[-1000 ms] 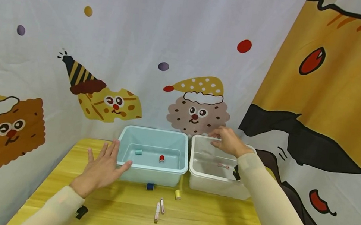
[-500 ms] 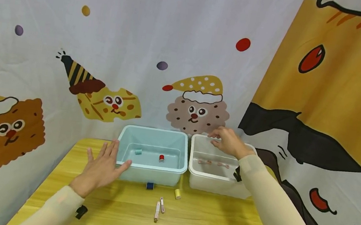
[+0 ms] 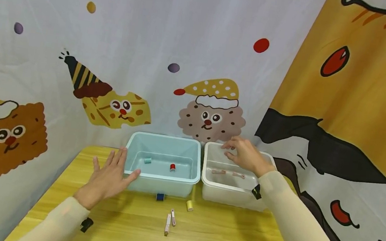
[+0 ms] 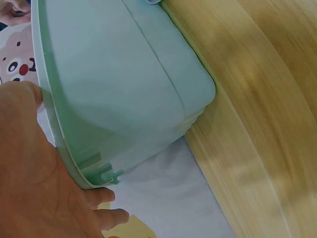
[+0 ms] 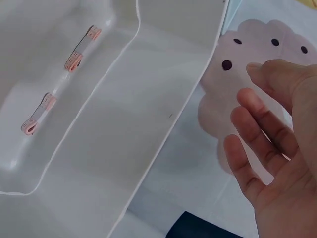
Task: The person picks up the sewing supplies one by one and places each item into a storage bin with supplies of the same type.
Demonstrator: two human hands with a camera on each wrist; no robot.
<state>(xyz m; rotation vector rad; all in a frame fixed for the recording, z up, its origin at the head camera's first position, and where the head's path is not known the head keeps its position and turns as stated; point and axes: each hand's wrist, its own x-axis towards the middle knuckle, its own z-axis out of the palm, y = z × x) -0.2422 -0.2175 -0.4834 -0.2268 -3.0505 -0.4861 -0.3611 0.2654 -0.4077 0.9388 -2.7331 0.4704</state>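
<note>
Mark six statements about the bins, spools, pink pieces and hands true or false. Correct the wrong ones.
1. The red spool lies in the blue bin. True.
2. The left hand is by the blue bin. True.
3. The red spool is the only spool in the blue bin. False: a teal spool lies there too.
4. Two pink pieces lie in the white bin. True.
5. The white bin stands to the left of the blue bin. False: it stands to the right.
6. The right hand grips one of the pink pieces. False: it holds nothing.
</note>
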